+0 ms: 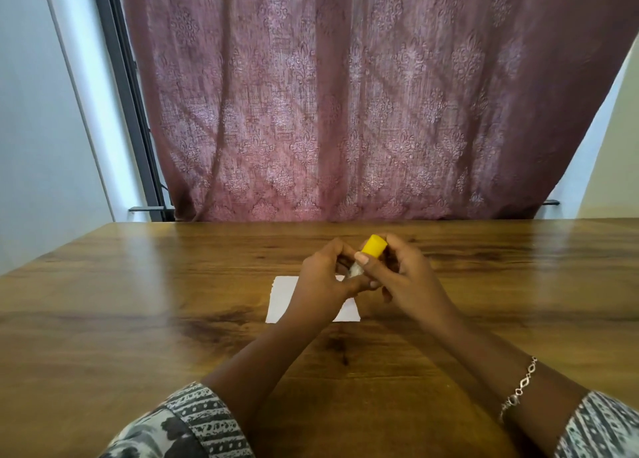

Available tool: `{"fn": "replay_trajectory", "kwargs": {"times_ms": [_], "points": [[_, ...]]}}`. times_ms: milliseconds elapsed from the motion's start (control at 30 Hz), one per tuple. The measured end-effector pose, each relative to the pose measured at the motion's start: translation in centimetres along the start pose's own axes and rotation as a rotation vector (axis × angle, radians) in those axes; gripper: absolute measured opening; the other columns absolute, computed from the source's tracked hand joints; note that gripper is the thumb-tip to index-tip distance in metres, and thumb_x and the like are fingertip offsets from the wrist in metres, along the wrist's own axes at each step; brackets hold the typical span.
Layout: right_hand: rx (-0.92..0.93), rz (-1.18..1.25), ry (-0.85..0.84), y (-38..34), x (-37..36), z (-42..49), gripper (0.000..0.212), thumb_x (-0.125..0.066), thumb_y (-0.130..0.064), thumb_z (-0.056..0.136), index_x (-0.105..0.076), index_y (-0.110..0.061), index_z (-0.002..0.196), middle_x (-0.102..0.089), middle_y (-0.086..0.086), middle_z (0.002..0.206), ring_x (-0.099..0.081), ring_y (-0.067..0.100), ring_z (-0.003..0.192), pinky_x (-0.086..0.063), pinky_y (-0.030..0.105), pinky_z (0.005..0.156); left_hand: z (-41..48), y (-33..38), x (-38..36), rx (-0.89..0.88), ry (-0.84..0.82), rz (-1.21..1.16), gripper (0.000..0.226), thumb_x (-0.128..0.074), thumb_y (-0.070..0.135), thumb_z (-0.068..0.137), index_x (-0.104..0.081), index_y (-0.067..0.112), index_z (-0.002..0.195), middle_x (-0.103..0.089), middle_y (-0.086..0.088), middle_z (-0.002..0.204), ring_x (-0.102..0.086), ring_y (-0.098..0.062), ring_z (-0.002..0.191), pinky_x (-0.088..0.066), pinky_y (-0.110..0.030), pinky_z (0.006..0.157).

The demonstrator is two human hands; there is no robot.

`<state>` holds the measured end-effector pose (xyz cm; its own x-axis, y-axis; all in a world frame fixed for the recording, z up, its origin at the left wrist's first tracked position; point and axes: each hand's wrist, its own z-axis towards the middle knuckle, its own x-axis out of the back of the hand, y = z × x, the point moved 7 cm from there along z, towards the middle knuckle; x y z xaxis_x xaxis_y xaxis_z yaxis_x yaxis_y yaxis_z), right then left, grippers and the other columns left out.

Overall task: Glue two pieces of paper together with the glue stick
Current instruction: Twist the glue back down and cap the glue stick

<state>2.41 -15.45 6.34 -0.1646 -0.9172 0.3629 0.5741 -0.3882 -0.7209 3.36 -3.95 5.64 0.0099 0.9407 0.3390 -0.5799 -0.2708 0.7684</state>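
Observation:
Both my hands meet above a white piece of paper (281,298) lying flat on the wooden table (138,302). My right hand (401,277) pinches the yellow cap (374,245) of the glue stick, thumb on its near side. My left hand (320,277) curls round the stick's body (355,270), of which only a short pale stretch shows between the fingers. The stick tilts, cap end up and to the right. My hands cover the paper's middle and right part; I cannot tell whether it is one sheet or two.
A patterned maroon curtain (345,94) hangs behind the table's far edge. A dark window frame (131,94) and a pale wall stand at the left. My right wrist wears a chain bracelet (518,388).

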Motion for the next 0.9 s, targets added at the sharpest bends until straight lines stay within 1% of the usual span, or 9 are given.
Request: {"fn": "replay_trajectory", "kwargs": {"times_ms": [100, 233, 300, 400, 600, 667, 733, 800, 900], "points": [[-0.011, -0.21, 0.09, 0.8, 1.8, 0.4, 0.024, -0.064, -0.03, 0.08, -0.054, -0.009, 0.077, -0.048, 0.0, 0.06, -0.042, 0.012, 0.054, -0.034, 0.029, 0.051, 0.4, -0.3, 0.3, -0.02, -0.029, 0.29, 0.039, -0.074, 0.033, 0.071, -0.057, 0.013, 0.101, -0.062, 0.001, 0.1, -0.056, -0.012, 0.095, -0.045, -0.022, 0.077], [-0.06, -0.488, 0.057, 1.8, 2.7, 0.7, 0.027, -0.063, -0.041, 0.078, -0.048, -0.018, 0.079, -0.047, -0.005, 0.063, -0.045, 0.013, 0.059, -0.031, 0.026, 0.05, 0.6, -2.2, 0.8, 0.097, -0.127, 0.733, 0.065, -0.053, 0.055, 0.08, -0.042, 0.015, 0.129, -0.044, -0.007, 0.135, -0.037, -0.023, 0.125, -0.036, -0.038, 0.101], [-0.089, -0.543, 0.032, 2.4, 2.3, 0.8, 0.028, -0.062, -0.044, 0.078, -0.047, -0.02, 0.082, -0.048, -0.006, 0.065, -0.047, 0.014, 0.062, -0.03, 0.025, 0.049, 0.4, -3.2, 0.5, 0.169, -0.21, 0.851, 0.072, -0.046, 0.061, 0.08, -0.032, 0.017, 0.136, -0.033, -0.009, 0.146, -0.025, -0.027, 0.137, -0.02, -0.05, 0.111], [-0.134, -0.579, -0.018, 2.9, 1.5, 0.7, 0.033, -0.061, -0.046, 0.079, -0.052, -0.018, 0.093, -0.054, -0.004, 0.074, -0.05, 0.013, 0.067, -0.032, 0.023, 0.051, 0.1, -3.9, -0.2, 0.189, -0.3, 0.898, 0.078, -0.041, 0.063, 0.081, -0.024, 0.016, 0.141, -0.022, -0.01, 0.153, -0.008, -0.027, 0.144, -0.004, -0.056, 0.113], [-0.191, -0.582, -0.074, 3.1, 1.4, 0.5, 0.043, -0.059, -0.049, 0.078, -0.052, -0.016, 0.104, -0.056, -0.003, 0.083, -0.052, 0.012, 0.074, -0.034, 0.02, 0.054, 0.0, -4.1, -0.7, 0.169, -0.332, 0.896, 0.078, -0.036, 0.063, 0.083, -0.02, 0.015, 0.142, -0.02, -0.01, 0.154, -0.004, -0.027, 0.144, 0.001, -0.055, 0.114], [-0.204, -0.549, -0.099, 2.9, 1.5, 0.5, 0.05, -0.058, -0.051, 0.077, -0.05, -0.017, 0.113, -0.061, 0.003, 0.1, -0.055, 0.015, 0.086, -0.043, 0.025, 0.065, -0.1, -4.0, -0.8, 0.157, -0.343, 0.903, 0.078, -0.035, 0.062, 0.084, -0.019, 0.014, 0.143, -0.018, -0.01, 0.154, -0.002, -0.027, 0.144, 0.003, -0.053, 0.114], [-0.2, -0.554, -0.142, 2.7, 1.5, 0.5, 0.06, -0.055, -0.052, 0.079, -0.042, -0.018, 0.126, -0.052, 0.007, 0.129, -0.051, 0.022, 0.112, -0.046, 0.037, 0.089, -0.2, -4.1, -0.9, 0.15, -0.366, 0.922, 0.079, -0.033, 0.062, 0.085, -0.016, 0.013, 0.144, -0.014, -0.011, 0.155, 0.001, -0.027, 0.144, 0.005, -0.05, 0.115], [-0.189, -0.616, -0.217, 2.6, 1.5, 0.5, 0.069, -0.047, -0.054, 0.082, -0.027, -0.018, 0.138, -0.032, 0.009, 0.148, -0.034, 0.027, 0.133, -0.034, 0.043, 0.105, -0.2, -4.3, -1.0, 0.148, -0.394, 0.932, 0.08, -0.031, 0.062, 0.085, -0.011, 0.012, 0.145, -0.008, -0.012, 0.156, 0.004, -0.026, 0.144, 0.006, -0.048, 0.115], [-0.194, -0.707, -0.314, 2.8, 1.4, 0.1, 0.077, -0.033, -0.06, 0.082, -0.01, -0.02, 0.143, -0.011, 0.006, 0.156, -0.01, 0.024, 0.143, -0.019, 0.043, 0.113, -0.6, -5.0, -1.2, 0.154, -0.432, 0.938, 0.084, -0.026, 0.065, 0.083, -0.003, 0.012, 0.145, -0.001, -0.012, 0.157, 0.009, -0.026, 0.144, 0.009, -0.044, 0.115]]}}
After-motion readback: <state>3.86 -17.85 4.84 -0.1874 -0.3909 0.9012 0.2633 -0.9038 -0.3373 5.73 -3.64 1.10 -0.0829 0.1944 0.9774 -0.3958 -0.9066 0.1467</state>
